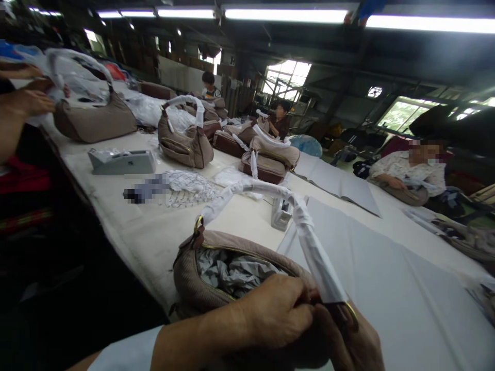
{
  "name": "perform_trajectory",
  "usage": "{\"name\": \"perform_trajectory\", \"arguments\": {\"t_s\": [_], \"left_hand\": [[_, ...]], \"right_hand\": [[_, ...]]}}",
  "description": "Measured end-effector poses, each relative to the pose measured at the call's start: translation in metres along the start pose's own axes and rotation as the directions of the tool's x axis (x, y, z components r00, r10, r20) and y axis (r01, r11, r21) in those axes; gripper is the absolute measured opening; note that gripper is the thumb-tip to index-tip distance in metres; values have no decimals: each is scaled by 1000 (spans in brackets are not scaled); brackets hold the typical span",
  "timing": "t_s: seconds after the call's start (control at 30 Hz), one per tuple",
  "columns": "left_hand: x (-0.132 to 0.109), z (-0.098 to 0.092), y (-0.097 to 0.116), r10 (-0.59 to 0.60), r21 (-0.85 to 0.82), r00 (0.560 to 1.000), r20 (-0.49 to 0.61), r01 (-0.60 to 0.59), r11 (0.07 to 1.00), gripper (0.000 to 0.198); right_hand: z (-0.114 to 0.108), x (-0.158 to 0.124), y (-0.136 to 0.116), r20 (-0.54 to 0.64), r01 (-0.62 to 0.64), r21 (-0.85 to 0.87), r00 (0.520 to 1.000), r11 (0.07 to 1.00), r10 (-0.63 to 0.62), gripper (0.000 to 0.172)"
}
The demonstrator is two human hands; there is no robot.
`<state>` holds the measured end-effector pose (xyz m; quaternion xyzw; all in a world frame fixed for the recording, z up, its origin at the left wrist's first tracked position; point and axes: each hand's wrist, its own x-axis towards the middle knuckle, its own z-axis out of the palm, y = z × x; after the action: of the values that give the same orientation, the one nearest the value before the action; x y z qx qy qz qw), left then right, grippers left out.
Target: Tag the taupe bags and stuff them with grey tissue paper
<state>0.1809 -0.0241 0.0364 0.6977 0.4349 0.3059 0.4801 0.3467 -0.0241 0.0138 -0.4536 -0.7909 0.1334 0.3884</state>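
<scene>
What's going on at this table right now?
A person's left hand and right hand are together on a brown handbag, at the base of its white-wrapped handle; exactly what the fingertips grip is hidden. The bag's zipper is open, showing crumpled grey paper inside. Farther along the table are a grey dispenser and more bags. At the upper left, another person's hand is beside a similar bag.
</scene>
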Motion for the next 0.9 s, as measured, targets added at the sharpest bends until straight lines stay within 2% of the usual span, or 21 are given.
{"name": "perform_trajectory", "arguments": {"t_s": [0.1,0.2,0.27,0.33,0.4,0.5,0.57,0.67,0.73,0.83,0.9], "left_hand": [[-3,3,-5,-17,384,999,-48,35,923,12],[-10,7,-20,87,678,994,-59,-24,735,13],[-16,4,-31,216,789,976,-29,-111,605,14],[-21,-4,-38,279,813,960,-2,-161,559,14],[-23,-15,-42,244,751,970,9,-168,639,13],[-20,-33,-47,76,516,991,107,-121,848,17],[-17,-41,-49,6,364,986,168,-68,929,20],[-15,-42,-50,-11,274,993,120,-22,961,21],[-17,-35,-48,-27,272,997,68,8,962,18],[-22,-20,-41,-56,268,998,15,50,962,15],[-25,-11,-36,-21,277,999,-42,32,960,13]], "right_hand": [[1,-4,3,-135,121,-83,982,989,-131,13],[3,-5,3,-209,127,-145,966,981,-156,11],[5,-1,1,-186,119,-140,972,983,-144,16],[7,5,-4,-149,108,-103,981,989,-123,22],[11,11,-10,-125,75,-51,989,996,-81,25],[17,16,-16,-101,13,12,995,1000,-11,29],[18,16,-17,-89,-39,46,995,998,43,33],[13,16,-12,-21,-113,81,993,990,115,30],[6,15,-5,130,-113,79,986,990,102,29],[-3,11,5,385,-125,77,919,989,86,44],[-7,9,6,475,-153,57,873,987,108,39]]}}
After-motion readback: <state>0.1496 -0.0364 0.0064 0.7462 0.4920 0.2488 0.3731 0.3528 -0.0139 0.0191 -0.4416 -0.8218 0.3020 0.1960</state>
